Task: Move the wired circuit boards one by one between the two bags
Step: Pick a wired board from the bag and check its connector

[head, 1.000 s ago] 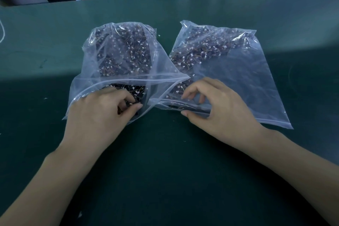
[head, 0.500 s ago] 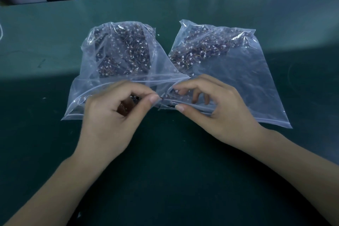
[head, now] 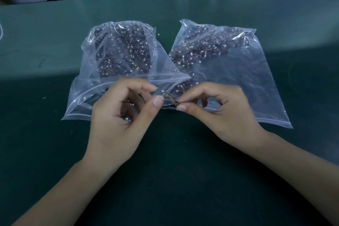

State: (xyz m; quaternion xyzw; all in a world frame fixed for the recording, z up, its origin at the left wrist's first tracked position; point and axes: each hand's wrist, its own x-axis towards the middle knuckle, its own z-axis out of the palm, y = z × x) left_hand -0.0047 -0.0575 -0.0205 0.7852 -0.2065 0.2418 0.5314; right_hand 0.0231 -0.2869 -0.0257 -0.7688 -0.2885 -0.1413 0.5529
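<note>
A bright band crosses the far green table (head: 275, 14); the near half lies in dim shadow. Glare streaks the clear bags (head: 238, 71). Edges bow; fingertips blur slightly.

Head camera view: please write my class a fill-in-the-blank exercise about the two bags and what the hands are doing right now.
1. The two clear plastic bags lie on a ______ table.
2. The circuit board with wires is pinched by the ______ hand.
3. The left hand is in front of the ______ bag.
4. In the right bag, the boards are piled at the ______ end, away from the person.

Missing words: green; right; left; far
</note>
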